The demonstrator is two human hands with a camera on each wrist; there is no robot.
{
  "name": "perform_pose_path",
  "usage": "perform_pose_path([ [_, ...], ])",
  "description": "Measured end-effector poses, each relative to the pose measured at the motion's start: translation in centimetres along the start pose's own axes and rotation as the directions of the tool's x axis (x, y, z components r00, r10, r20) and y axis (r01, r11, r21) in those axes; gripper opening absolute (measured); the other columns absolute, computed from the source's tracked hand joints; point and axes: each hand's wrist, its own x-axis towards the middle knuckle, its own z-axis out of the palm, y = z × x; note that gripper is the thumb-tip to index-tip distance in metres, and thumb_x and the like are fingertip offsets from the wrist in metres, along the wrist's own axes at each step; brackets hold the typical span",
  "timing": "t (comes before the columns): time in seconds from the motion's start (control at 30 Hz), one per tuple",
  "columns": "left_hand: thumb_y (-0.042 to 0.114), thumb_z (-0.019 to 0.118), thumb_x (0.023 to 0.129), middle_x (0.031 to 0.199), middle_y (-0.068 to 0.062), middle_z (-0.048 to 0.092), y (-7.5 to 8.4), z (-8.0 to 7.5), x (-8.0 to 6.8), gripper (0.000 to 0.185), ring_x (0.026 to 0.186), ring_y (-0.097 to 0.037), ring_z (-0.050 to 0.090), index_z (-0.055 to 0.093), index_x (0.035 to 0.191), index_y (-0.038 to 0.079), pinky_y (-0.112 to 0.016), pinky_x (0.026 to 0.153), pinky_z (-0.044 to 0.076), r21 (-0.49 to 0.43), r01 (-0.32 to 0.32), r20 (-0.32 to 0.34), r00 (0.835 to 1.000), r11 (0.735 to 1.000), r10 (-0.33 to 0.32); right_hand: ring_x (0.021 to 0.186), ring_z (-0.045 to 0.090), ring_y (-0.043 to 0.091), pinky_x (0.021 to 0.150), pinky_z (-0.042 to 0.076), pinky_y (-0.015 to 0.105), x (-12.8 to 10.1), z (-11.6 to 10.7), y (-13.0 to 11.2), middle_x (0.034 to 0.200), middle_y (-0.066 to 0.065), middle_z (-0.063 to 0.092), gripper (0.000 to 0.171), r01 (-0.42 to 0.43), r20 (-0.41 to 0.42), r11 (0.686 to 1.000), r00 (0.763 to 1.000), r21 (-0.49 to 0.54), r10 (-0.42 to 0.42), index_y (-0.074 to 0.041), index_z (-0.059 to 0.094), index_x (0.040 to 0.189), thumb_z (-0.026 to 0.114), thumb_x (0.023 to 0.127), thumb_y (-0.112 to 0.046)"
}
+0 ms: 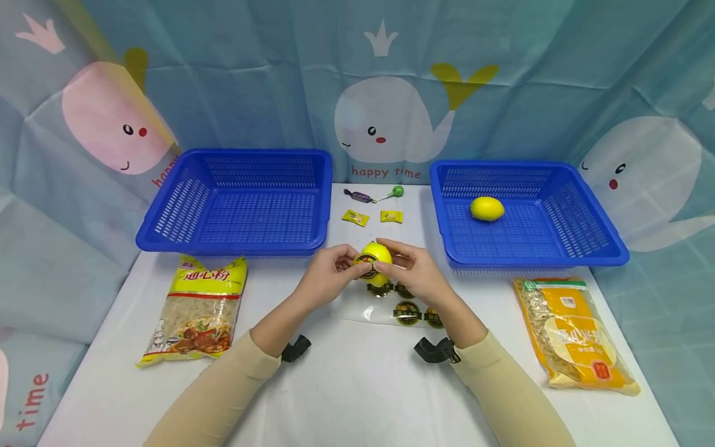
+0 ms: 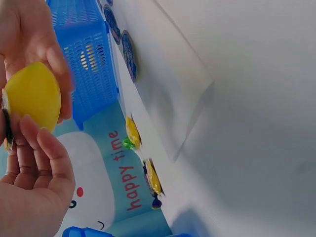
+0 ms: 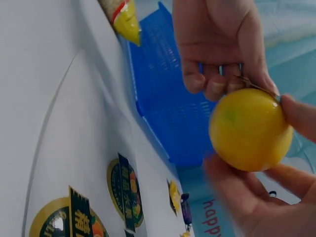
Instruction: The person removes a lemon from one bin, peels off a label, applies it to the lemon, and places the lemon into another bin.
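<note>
Head view showed both hands raised over the table's middle, the left hand (image 1: 329, 273) and right hand (image 1: 410, 267) together gripping a lemon (image 1: 375, 257) while fingertips pressed a sticker (image 1: 367, 268) onto its skin. Sticking looked nearly finished, judging by the label lying on the fruit above the sticker sheet (image 1: 402, 308). Next would probably come smoothing it flat, then carrying the lemon to the right basket (image 1: 609, 248), which already held another lemon (image 1: 487, 208).

Lemon (image 1: 375, 256) smooth, glossy plastic; baskets (image 1: 240, 202) perforated blue plastic; sticker sheet (image 1: 391, 307) clear film.
</note>
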Motion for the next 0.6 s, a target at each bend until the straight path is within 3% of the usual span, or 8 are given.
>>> perform_pose_path([
  [0.1, 0.029, 0.077, 0.091, 0.077, -0.002, 0.068, 0.03, 0.07, 0.04, 0.022, 0.068, -0.017, 0.058, 0.069, 0.092, 0.008, -0.027, 0.060, 0.047, 0.014, -0.010, -0.018, 1.000, 1.000, 0.010, 0.124, 0.062, 0.029, 0.090, 0.058, 0.027, -0.13, 0.06, -0.03, 0.136, 0.015, 0.062, 0.051, 0.022, -0.033, 1.000, 0.999, -0.023, -0.022, -0.006, 0.056, 0.142, 0.072, 0.095, -0.019],
  [0.27, 0.033, 0.080, 0.088, 0.077, -0.001, 0.068, 0.18, 0.07, 0.04, 0.025, 0.069, -0.018, 0.059, 0.068, 0.090, 0.010, -0.026, 0.061, 0.048, 0.010, 0.002, -0.044, 0.999, 1.000, -0.001, 0.117, 0.066, 0.025, 0.089, 0.058, 0.028, -0.30, -0.08, 0.06, 0.134, 0.021, 0.062, 0.047, 0.042, -0.005, 0.998, 0.999, 0.052, -0.042, -0.001, 0.056, 0.140, 0.068, 0.097, -0.015],
  [0.5, 0.029, 0.086, 0.082, 0.082, -0.004, 0.065, -0.09, -0.29, 0.50, 0.030, 0.071, -0.018, 0.059, 0.065, 0.090, 0.009, -0.025, 0.063, 0.050, -0.088, -0.001, -0.023, 1.000, 0.996, -0.001, 0.114, 0.067, 0.016, 0.094, 0.056, 0.028, -0.64, -0.26, 0.17, 0.137, 0.024, 0.059, 0.049, 0.033, 0.058, 0.986, 0.997, 0.161, -0.043, 0.003, 0.051, 0.144, 0.063, 0.100, -0.014],
  [0.6, 0.025, 0.086, 0.082, 0.081, -0.005, 0.064, -0.40, -0.59, 0.65, 0.027, 0.069, -0.018, 0.058, 0.066, 0.089, 0.008, -0.030, 0.063, 0.053, -0.139, -0.008, -0.003, 1.000, 0.990, 0.008, 0.113, 0.067, 0.017, 0.095, 0.056, 0.031, -0.63, -0.15, 0.02, 0.136, 0.023, 0.059, 0.049, 0.016, 0.084, 0.971, 0.996, 0.237, -0.037, 0.005, 0.049, 0.144, 0.062, 0.100, -0.011],
])
